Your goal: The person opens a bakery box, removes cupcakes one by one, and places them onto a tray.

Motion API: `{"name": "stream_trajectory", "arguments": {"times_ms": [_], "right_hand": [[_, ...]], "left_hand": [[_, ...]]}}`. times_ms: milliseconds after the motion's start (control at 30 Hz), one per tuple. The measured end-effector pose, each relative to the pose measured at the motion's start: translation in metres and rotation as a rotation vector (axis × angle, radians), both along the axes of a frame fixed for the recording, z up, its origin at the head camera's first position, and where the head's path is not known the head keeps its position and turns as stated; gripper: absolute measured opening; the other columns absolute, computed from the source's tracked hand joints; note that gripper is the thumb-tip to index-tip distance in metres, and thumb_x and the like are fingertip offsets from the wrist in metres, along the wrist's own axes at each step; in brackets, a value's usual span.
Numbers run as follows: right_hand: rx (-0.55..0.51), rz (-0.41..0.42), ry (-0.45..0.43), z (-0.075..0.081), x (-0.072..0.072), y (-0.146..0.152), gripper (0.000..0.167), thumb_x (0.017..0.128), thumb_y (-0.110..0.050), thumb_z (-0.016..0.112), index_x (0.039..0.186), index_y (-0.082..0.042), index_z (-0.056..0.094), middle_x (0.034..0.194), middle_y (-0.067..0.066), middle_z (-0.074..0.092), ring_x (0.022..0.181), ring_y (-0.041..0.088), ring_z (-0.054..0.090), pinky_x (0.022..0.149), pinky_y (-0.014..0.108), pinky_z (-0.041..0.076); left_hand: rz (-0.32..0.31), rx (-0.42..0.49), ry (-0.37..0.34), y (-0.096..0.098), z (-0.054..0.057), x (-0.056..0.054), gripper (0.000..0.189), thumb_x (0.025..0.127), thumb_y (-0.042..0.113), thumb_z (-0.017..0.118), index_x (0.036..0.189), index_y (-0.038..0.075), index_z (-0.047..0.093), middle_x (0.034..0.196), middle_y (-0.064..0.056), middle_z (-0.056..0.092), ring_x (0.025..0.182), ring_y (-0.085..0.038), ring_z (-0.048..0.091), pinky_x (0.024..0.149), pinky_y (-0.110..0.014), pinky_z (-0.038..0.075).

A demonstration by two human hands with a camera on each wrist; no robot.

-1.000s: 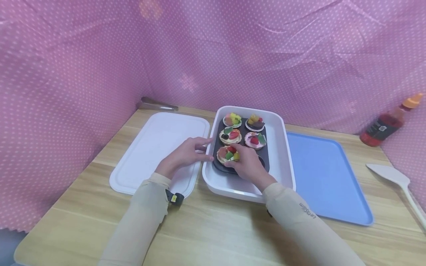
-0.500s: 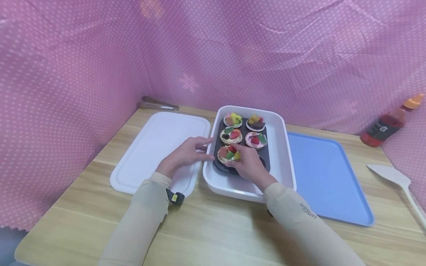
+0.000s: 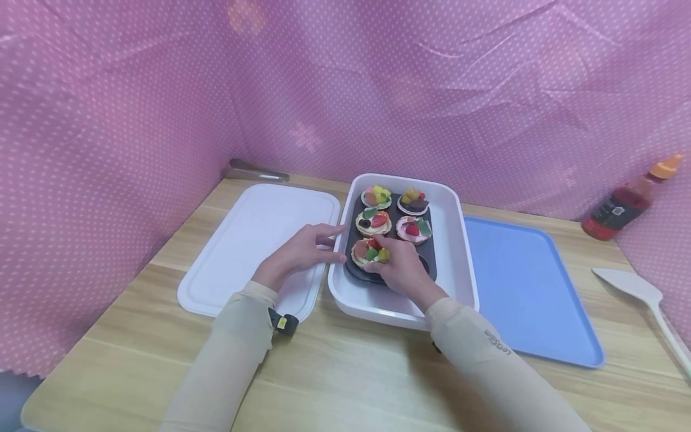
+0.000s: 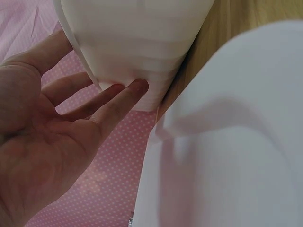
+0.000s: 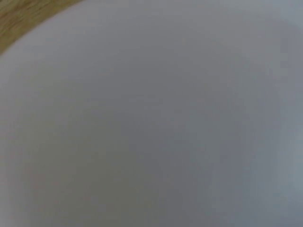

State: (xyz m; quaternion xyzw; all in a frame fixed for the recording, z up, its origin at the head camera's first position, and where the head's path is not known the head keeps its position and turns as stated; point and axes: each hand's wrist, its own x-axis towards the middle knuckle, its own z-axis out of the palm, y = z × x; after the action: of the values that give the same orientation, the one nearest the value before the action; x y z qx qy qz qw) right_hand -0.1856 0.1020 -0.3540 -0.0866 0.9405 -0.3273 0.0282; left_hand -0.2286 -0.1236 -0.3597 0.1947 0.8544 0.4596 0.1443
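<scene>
My right hand (image 3: 402,264) pinches the rim of a fruit tart (image 3: 360,254), which sits in the front left cup of a dark muffin pan (image 3: 394,211). The front right cup is partly hidden behind this hand. Other tarts fill the cups farther back, among them one with strawberry (image 3: 374,222) and a pink one (image 3: 414,230). The pan lies inside a white tub (image 3: 452,240). At the tub's left wall, my left hand (image 3: 299,249) holds the rim; in the left wrist view its fingertips (image 4: 139,86) press the outer wall.
Left of the tub lies a white board (image 3: 243,240), with metal tongs (image 3: 259,172) behind it. A blue tray (image 3: 523,288) is on the right. Farther right are a red sauce bottle (image 3: 621,207) and a white spatula (image 3: 634,285). A pink dotted curtain (image 3: 324,90) backs the table.
</scene>
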Motion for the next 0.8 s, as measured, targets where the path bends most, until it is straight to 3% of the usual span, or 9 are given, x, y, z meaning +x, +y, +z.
{"name": "stream_trajectory", "arguments": {"times_ms": [433,667,800], "right_hand": [[0.001,-0.032,-0.007,-0.0016,-0.0015,0.0008,0.068,0.082,-0.019,0.085,0.143,-0.01,0.057,0.141,0.012,0.062,0.132,0.03,0.057,0.114,0.049,0.044],[0.001,-0.002,0.052,-0.0014,0.0003,0.0005,0.068,0.083,-0.017,0.084,0.143,-0.005,0.056,0.139,0.016,0.062,0.13,0.032,0.059,0.113,0.048,0.045],[0.001,-0.009,0.042,-0.0005,0.0013,-0.0006,0.068,0.082,-0.017,0.084,0.144,-0.006,0.056,0.14,0.015,0.062,0.13,0.031,0.058,0.113,0.048,0.045]], "left_hand": [[-0.005,0.007,0.001,-0.0001,-0.0017,-0.0015,0.074,0.085,0.019,0.082,0.15,0.014,0.048,0.156,-0.012,0.046,0.134,-0.037,0.055,0.113,-0.048,0.045],[-0.006,0.019,-0.013,0.0002,-0.0021,-0.0013,0.074,0.086,0.017,0.08,0.151,0.01,0.046,0.156,-0.013,0.046,0.134,-0.037,0.055,0.113,-0.048,0.045],[-0.001,0.015,-0.018,0.0002,-0.001,-0.0003,0.074,0.086,0.017,0.08,0.151,0.01,0.046,0.156,-0.013,0.046,0.135,-0.037,0.055,0.113,-0.048,0.044]]}}
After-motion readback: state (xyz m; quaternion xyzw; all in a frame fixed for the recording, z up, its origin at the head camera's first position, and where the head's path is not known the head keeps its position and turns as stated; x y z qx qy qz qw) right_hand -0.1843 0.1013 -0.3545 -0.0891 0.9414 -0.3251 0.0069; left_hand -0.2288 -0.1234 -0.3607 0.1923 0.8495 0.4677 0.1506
